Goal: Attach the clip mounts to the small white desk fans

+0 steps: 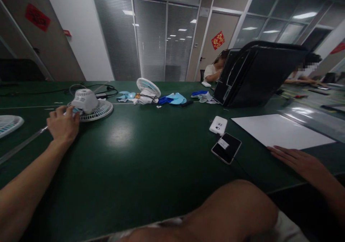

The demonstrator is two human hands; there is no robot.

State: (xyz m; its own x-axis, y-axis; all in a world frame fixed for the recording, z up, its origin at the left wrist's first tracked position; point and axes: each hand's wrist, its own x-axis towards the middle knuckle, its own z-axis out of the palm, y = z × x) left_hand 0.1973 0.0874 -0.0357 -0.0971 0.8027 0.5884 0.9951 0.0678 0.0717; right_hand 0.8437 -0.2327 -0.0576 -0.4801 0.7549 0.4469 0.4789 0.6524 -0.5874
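At the left, my left hand (64, 124) rests beside a white fan head (87, 103), which lies with its grille down on the green table. The fingers are curled and closed around a small light-blue and clear thing at the fan's near side; its kind is hidden. My right hand (296, 159) lies flat with fingers stretched out at the near edge of a white sheet (277, 128). Left of that sheet are a phone (226, 149) with a sticker and a small white device (218, 125).
A second white fan (148, 89) stands at the back among blue cloths (175, 98). Another fan grille (9, 123) lies at the far left. A large black case (258, 76) stands at the back right. Cables (107, 89) cross the table's far left. People sit beyond the case.
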